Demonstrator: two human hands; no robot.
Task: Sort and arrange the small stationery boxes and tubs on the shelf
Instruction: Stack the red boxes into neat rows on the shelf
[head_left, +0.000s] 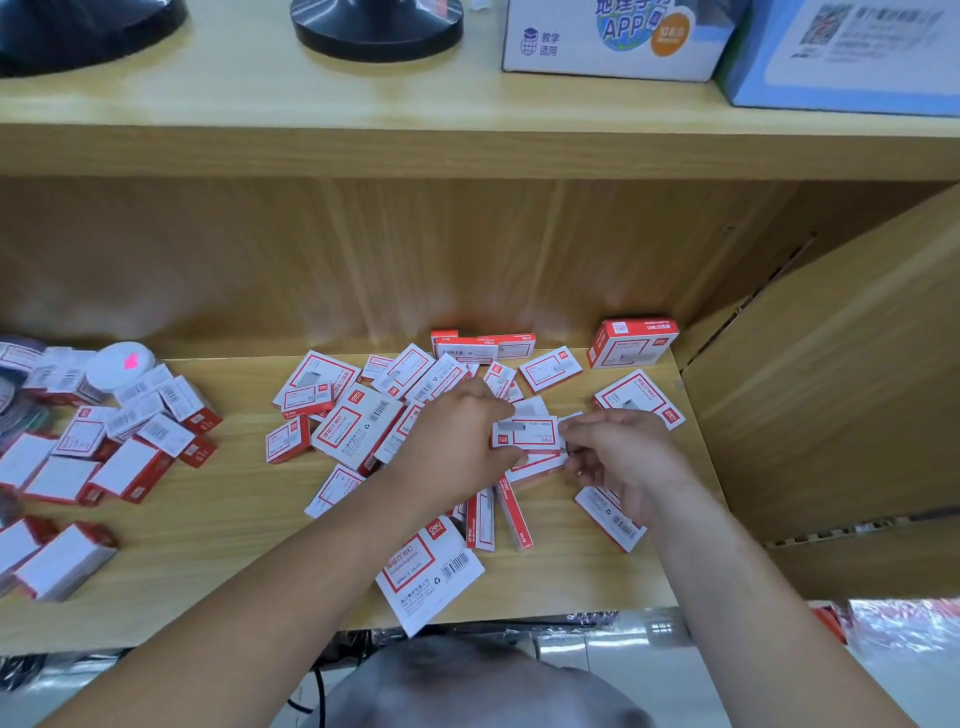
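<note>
- Two hands meet above the middle of the shelf (218, 561). The left hand (457, 436) grips the left end of the held box (524, 434), fingers curled over it. The right hand (618, 457) pinches the right end between thumb and forefinger.
- One second box (540, 463) lies directly under the held box, touching the left thumb. Whether it is lifted cannot be told.
- More than twenty red-and-white boxes form the loose pile (363, 421) around and under the hands, flat or on edge, at mixed angles.
- One big box (631, 343) stands at the back right corner, apart from the pile.
- Over a dozen boxes make the left group (130, 457), partly stacked, beside one white round tub (122, 366) with a pink mark.
- Readable print: "deli" in white on red tags, plus barcodes. The smaller text is too blurred to read.
- On the upper shelf (363, 104): two black round bases (376, 28), one white carton (613, 41) marked "APP" and "教学适用", and one blue carton (852, 57) with a QR code.
</note>
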